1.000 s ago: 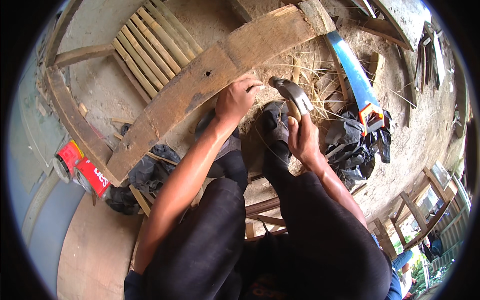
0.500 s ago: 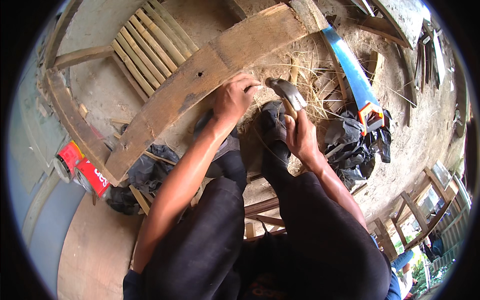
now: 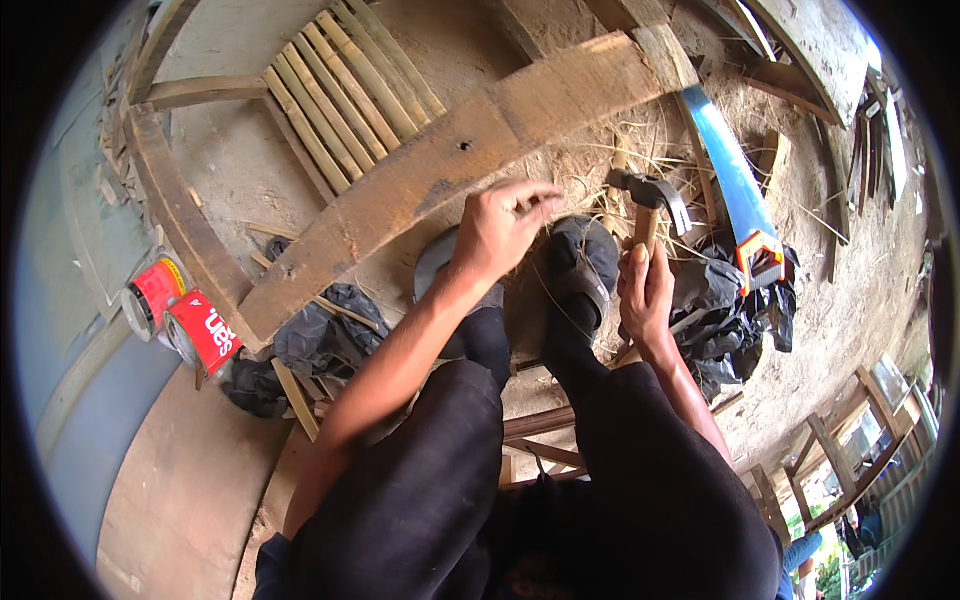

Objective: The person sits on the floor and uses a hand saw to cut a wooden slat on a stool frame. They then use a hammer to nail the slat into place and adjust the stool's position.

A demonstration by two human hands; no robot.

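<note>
My right hand (image 3: pixel 648 300) is closed round the wooden handle of a claw hammer (image 3: pixel 650 190), its dark metal head raised just beyond my fingers. Over the near edge of a thick brown wooden beam (image 3: pixel 410 185), my left hand (image 3: pixel 500 230) is closed, thumb and fingertips drawn together; whatever they pinch is too small to make out. The beam lies slanting across the space before my feet, with a small dark hole in its face. A handsaw (image 3: pixel 728 165) with a blue blade and orange handle rests to the right, its tip by the beam's far end.
A frame with wooden slats (image 3: pixel 350 95) lies behind the beam. Two red cans (image 3: pixel 205 325) stand at the left. Black plastic sheeting (image 3: pixel 715 330) is bunched under the saw handle, near wood shavings (image 3: pixel 640 145). Wooden frames (image 3: pixel 850 450) stand at the lower right.
The whole view has shifted, so things sit lower and further right. The hammer head has drawn away from my left hand to the right. My left hand stays closed near the beam.
</note>
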